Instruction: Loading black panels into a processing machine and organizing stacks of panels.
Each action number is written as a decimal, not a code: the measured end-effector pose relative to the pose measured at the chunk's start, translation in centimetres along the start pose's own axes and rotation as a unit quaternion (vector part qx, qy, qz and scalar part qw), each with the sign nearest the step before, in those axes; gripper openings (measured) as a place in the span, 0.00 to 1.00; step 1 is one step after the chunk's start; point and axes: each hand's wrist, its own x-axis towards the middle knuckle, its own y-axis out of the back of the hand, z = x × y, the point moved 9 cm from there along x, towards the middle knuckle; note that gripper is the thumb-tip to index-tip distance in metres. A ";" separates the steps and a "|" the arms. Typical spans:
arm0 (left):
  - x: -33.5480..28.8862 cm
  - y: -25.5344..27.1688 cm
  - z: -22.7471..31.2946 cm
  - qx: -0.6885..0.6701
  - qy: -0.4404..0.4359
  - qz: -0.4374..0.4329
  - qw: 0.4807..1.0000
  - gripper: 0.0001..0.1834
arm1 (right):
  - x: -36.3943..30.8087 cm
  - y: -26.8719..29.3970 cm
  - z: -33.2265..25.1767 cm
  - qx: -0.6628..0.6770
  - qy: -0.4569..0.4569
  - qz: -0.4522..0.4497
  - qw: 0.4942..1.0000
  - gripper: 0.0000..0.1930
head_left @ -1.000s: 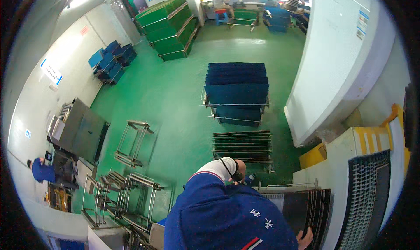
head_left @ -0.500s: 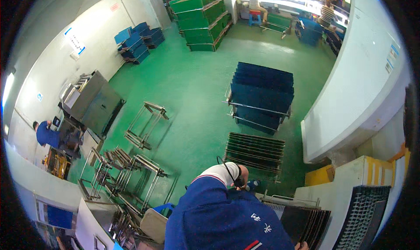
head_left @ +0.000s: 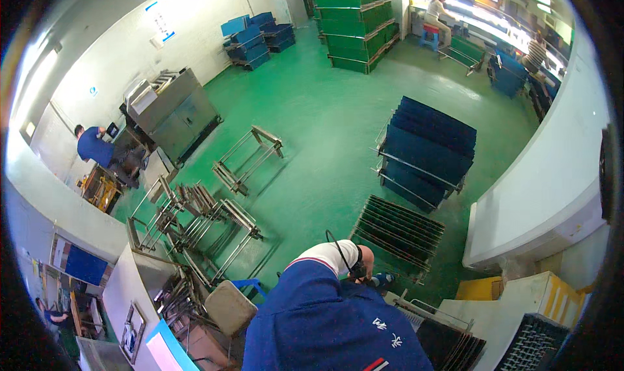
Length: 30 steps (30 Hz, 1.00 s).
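My navy-clad torso fills the lower middle of the head view. From its white sleeve end comes a bent bare forearm, with a black device and a cable loop at the wrist. My left hand (head_left: 366, 275) is mostly hidden behind these, so its fingers do not show. Just beyond it a shoe (head_left: 383, 279) is partly seen, beside a low rack of dark boards (head_left: 398, 233). My right hand is out of sight behind my body or past the lower edge. A row of dark upright boards (head_left: 448, 345) stands at my right side, next to a metal rail.
Stacked blue boards (head_left: 426, 153) stand in racks ahead. Empty metal frames (head_left: 250, 156) and a chair (head_left: 229, 307) are to the left. Green stacks (head_left: 356, 30) are far off. A white cabinet (head_left: 523, 303) stands at right. One person (head_left: 96, 147) works far left; others sit upper right.
The view has swung left, so the surroundings sit further right. Fingertips of my right hand, seen earlier beside the dark boards at the lower edge, no longer show.
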 end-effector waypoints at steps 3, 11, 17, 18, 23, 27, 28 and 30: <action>1.6 0.0 -0.6 0.015 0.008 -0.031 0.999 0.23 | 0.0 0.0 -0.7 -0.001 0.004 -0.004 1.000 0.23; 3.0 0.9 -2.7 -0.136 0.068 -0.043 0.987 0.35 | 1.0 -0.2 -1.5 -0.014 0.029 -0.015 0.999 0.22; 7.2 -2.6 -4.3 0.030 -0.154 -0.171 0.973 0.34 | 2.2 -0.4 -3.0 -0.020 0.067 -0.036 0.997 0.21; 7.1 -4.1 -4.1 0.092 -0.295 -0.185 0.933 0.34 | 3.0 -0.6 -3.5 -0.019 0.084 -0.045 0.995 0.21; 5.3 -2.2 -0.6 -0.075 -0.186 -0.249 0.948 0.27 | 2.4 -0.6 -2.3 -0.031 0.056 -0.038 0.997 0.20; 4.9 -0.8 -2.8 -0.140 0.070 -0.092 0.983 0.25 | 2.6 -0.6 -2.6 -0.030 0.064 -0.045 0.996 0.20; 4.1 -0.1 -3.0 -0.117 0.090 -0.042 0.988 0.26 | 2.5 -0.7 -2.6 -0.032 0.066 -0.047 0.996 0.20; 1.8 1.6 -3.0 -0.067 0.126 0.056 0.988 0.28 | 2.4 -1.1 -2.8 -0.033 0.071 -0.051 0.996 0.19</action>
